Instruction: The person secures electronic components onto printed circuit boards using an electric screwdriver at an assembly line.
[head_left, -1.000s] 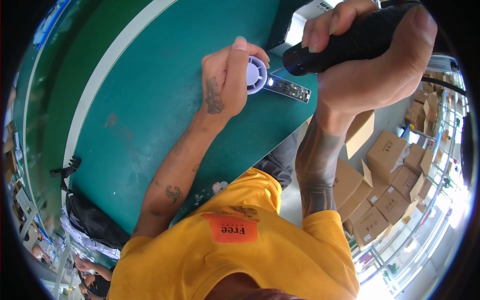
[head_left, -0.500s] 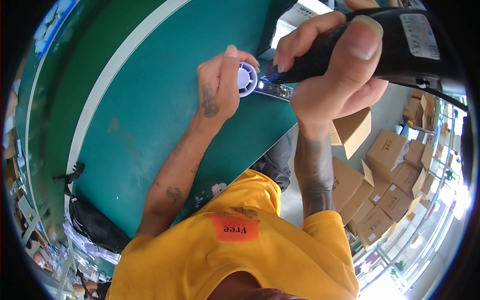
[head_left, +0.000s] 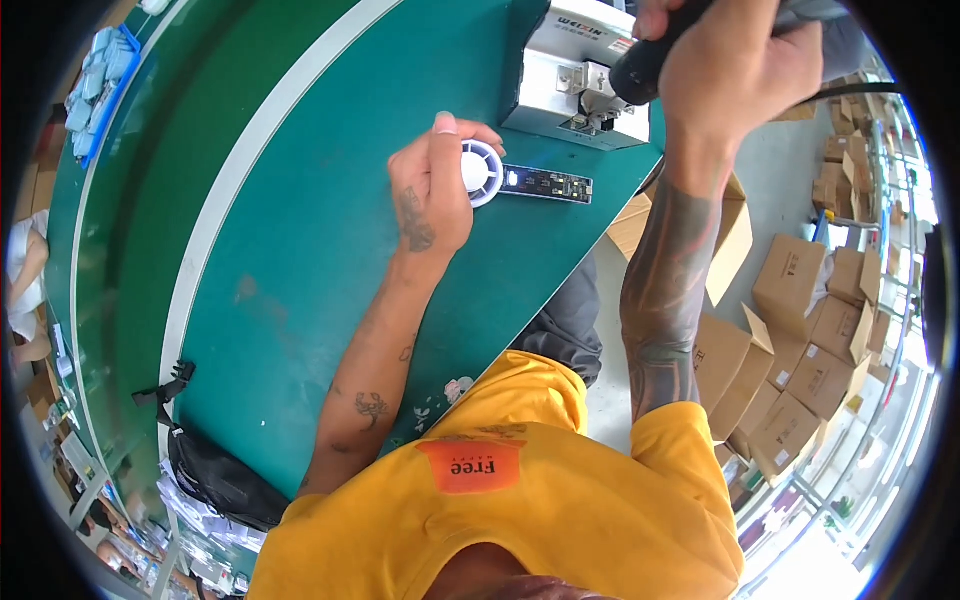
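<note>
My left hand (head_left: pixel 432 198) is closed around a small round fan (head_left: pixel 482 174), pale lavender with spokes about a hub. From its side a narrow handle with a bare circuit board (head_left: pixel 550 186) points right, and a small light glows near the fan. Up at the right, my right hand (head_left: pixel 715 95) grips a black electric screwdriver (head_left: pixel 645 72). The screwdriver's nose is at the metal front of a silver box-shaped machine (head_left: pixel 545 95), likely a screw feeder; its tip is hard to make out there.
A green-topped workbench (head_left: pixel 280 270) has its near edge by my lap. Opened cardboard boxes (head_left: pixel 790 430) stand on the floor to the right. A black bag (head_left: pixel 220 480) with a strap lies at the lower left. A blue tray (head_left: pixel 105 90) of pale parts is at the far left.
My right hand has carried the screwdriver away from the fan's board, up and over to the silver machine. The left hand still holds the fan, shifted slightly; the board is now fully uncovered.
</note>
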